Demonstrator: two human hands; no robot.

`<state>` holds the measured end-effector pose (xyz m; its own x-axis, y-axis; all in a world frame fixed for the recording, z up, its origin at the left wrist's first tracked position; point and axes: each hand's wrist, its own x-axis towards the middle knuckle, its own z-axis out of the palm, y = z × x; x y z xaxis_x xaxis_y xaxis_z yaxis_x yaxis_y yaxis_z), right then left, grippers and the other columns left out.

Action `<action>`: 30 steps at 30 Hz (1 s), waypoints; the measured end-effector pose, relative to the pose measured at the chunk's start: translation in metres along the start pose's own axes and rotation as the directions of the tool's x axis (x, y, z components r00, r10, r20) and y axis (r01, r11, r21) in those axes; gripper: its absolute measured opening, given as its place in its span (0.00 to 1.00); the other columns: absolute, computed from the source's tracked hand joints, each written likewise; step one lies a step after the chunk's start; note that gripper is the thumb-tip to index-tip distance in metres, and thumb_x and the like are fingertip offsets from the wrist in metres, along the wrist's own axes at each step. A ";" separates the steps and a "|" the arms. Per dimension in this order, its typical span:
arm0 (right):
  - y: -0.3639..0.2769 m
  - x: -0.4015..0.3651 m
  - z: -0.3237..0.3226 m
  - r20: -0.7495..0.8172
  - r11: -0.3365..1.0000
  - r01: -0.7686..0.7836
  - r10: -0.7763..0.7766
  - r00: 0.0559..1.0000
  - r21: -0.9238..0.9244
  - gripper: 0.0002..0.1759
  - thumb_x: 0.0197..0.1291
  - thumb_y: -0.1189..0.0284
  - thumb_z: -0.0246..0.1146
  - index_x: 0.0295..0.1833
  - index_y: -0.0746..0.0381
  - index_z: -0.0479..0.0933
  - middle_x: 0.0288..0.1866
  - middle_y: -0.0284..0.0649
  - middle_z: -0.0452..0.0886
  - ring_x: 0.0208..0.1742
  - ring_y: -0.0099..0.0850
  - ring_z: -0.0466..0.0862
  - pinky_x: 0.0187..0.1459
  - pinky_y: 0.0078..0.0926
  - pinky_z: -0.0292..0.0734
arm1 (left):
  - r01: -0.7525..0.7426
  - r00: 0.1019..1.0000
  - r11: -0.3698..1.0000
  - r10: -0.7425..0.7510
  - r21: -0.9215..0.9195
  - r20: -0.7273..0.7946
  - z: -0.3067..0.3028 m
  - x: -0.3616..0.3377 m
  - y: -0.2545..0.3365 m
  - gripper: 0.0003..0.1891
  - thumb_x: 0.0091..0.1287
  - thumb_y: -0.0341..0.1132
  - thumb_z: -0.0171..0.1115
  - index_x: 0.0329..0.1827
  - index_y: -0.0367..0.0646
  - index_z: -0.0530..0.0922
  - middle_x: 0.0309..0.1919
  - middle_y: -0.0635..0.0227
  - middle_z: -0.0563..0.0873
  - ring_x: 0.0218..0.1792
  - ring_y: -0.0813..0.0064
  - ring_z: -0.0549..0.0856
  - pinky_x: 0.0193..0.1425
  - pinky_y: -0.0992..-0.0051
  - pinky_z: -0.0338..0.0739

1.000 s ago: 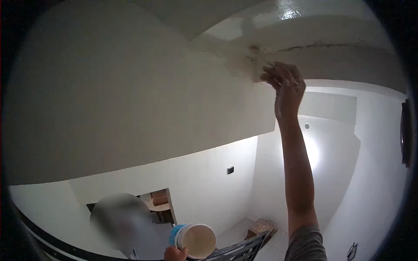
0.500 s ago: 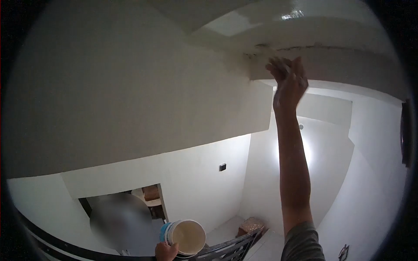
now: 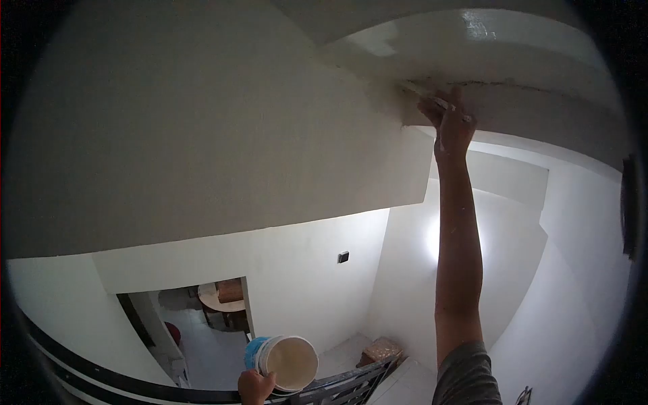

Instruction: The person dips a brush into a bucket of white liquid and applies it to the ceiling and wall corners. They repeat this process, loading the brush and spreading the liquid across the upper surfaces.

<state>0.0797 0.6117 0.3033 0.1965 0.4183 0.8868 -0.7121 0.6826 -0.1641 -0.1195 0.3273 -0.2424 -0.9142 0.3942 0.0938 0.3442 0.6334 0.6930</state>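
Observation:
My right hand (image 3: 449,125) is raised overhead with its fingers closed round a slim paintbrush (image 3: 417,88). The brush's pale tip rests at the corner where the big sloping wall meets the curved ceiling edge (image 3: 513,101). A dark, rough line runs along that edge, to the right of the fingers. Low in the view, my left hand (image 3: 256,387) grips the side of a white bucket (image 3: 290,364) with a blue label, thumb at the rim. The bucket tilts toward me, and its inside is coated off-white.
A dark metal railing (image 3: 155,391) curves along the bottom, close to the bucket. Below lie a doorway with a round table (image 3: 214,297) inside and a wrapped brown box (image 3: 381,351) on the floor. A small black switch (image 3: 343,257) sits on the white wall.
My right hand has shifted slightly right, its fingers closer together at the ceiling edge. The large blurred shape in the doorway is gone. My left hand still holds the bucket.

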 end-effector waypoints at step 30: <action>0.009 -0.049 0.010 -0.026 0.919 0.328 -0.341 0.940 -0.219 0.22 0.75 0.59 0.60 0.44 0.72 0.84 0.29 0.46 0.87 0.26 0.29 0.88 0.30 0.26 0.87 | -0.100 0.995 0.995 0.100 0.004 -0.011 0.001 0.001 -0.004 0.23 0.50 0.48 0.71 0.31 0.30 0.86 0.29 0.41 0.87 0.34 0.43 0.88 0.42 0.53 0.83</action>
<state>0.0575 0.5914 0.2627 0.4451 0.1758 0.8780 -0.4428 0.8955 0.0452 -0.1214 0.3256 -0.2456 -0.8775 0.4484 0.1700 0.4345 0.5935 0.6774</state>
